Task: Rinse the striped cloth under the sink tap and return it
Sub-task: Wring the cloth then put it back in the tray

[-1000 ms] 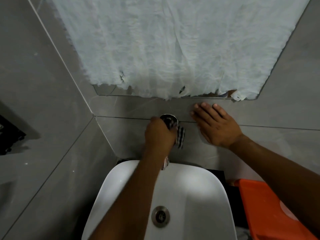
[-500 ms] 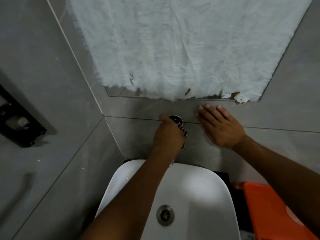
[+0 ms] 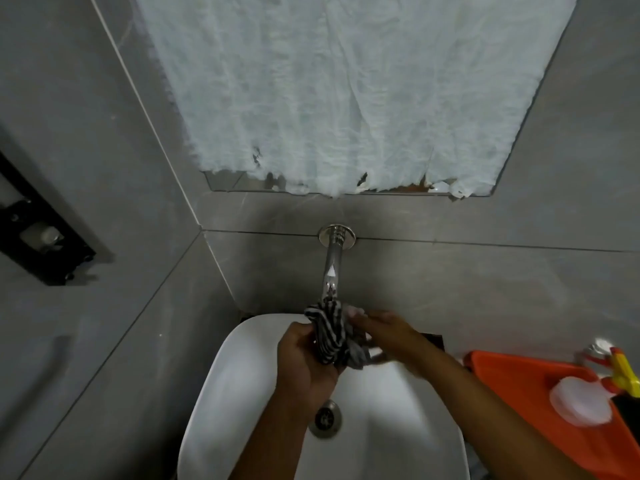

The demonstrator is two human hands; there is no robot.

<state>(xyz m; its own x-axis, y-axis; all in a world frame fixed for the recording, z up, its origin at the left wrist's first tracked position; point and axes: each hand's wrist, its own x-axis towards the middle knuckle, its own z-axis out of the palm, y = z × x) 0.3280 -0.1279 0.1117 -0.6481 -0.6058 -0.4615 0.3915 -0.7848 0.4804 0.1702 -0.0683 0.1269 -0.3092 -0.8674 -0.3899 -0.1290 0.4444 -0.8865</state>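
The black-and-white striped cloth (image 3: 331, 332) is bunched up just under the spout of the chrome wall tap (image 3: 333, 265), above the white basin (image 3: 239, 372). My left hand (image 3: 304, 358) grips the cloth from the left and below. My right hand (image 3: 384, 332) holds its right side, fingers stretched toward the spout and blurred. The basin drain (image 3: 325, 419) shows below my left wrist. Whether water is running cannot be made out.
Grey tiled walls meet in a corner to the left. A mirror covered with white paper (image 3: 346, 91) hangs above the tap. An orange tray (image 3: 519, 386) at the right holds a white round lid and a yellow-red item. A black fixture (image 3: 41, 244) is on the left wall.
My left hand came down from the tap base with the striped cloth to under the spout. My right hand left the wall and took hold of the cloth too.
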